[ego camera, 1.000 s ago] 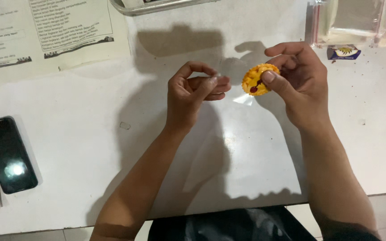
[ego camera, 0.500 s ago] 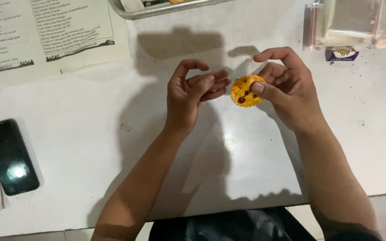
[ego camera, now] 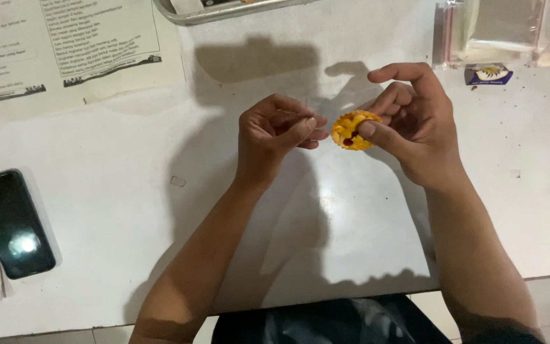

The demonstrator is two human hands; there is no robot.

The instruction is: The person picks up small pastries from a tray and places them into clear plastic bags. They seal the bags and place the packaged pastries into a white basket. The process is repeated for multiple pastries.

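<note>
Holding a small round yellow thing [ego camera: 353, 130], the right hand [ego camera: 415, 130] sits a little above the middle of the view, at about 2 o'clock from the middle. The thumb presses on the front of the yellow thing and the fingers curl behind it, so the hand is clamped on it. The yellow thing looks bumpy and has a small dark red spot near its bottom. It is up off the white tabletop [ego camera: 351, 242].

The left hand [ego camera: 274, 137] is just beside it, at 9 o'clock from the yellow thing. Its thumb and fingertips are pinched together. They point at the yellow thing and come very close to it, but it is too small to tell if anything is between them.

A black phone [ego camera: 11, 223] lies flat at 8 o'clock, near the left edge, with a bright spot of light on its glass. A printed paper sheet [ego camera: 65, 44] lies at 10 o'clock. A metal tray [ego camera: 224, 9] peeks in at 12 o'clock. Clear plastic bags [ego camera: 498, 32] lie at 1 o'clock, and a small blue packet [ego camera: 489, 74] rests just below them, well apart from the hands.
</note>
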